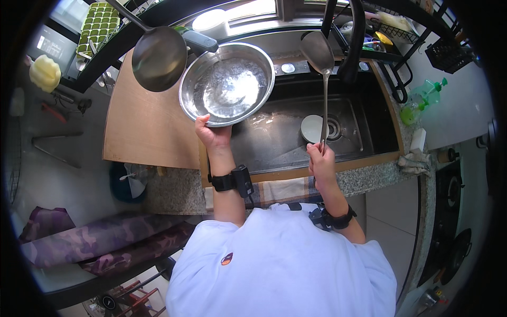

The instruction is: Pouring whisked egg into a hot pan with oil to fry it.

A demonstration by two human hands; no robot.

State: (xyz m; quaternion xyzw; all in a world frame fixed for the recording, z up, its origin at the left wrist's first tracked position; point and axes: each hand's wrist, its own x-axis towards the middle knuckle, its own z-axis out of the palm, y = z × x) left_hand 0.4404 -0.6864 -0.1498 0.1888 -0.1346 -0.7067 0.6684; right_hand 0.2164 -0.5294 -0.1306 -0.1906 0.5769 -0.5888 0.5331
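Note:
A round stainless steel basin (pixel 231 85) with water in it is held by my left hand (pixel 216 134) at its near rim, thumb over the edge. It is tilted, above the left part of the black sink (pixel 273 146). My right hand (pixel 323 162) is closed around the handle of a metal spatula (pixel 317 49), whose blade points up and away from me. Below the spatula, a small white bowl (pixel 311 128) lies in the sink beside the drain. A dark grey faucet head (pixel 200 41) reaches over the basin's far left rim.
A large metal ladle (pixel 159 59) hangs left of the basin, above a wooden board (pixel 150 119). A black rack (pixel 390 59) stands behind the sink. On the right are a green pump bottle (pixel 425 97), a white block (pixel 418 140), a cloth (pixel 414 162) and a black stove (pixel 445 202).

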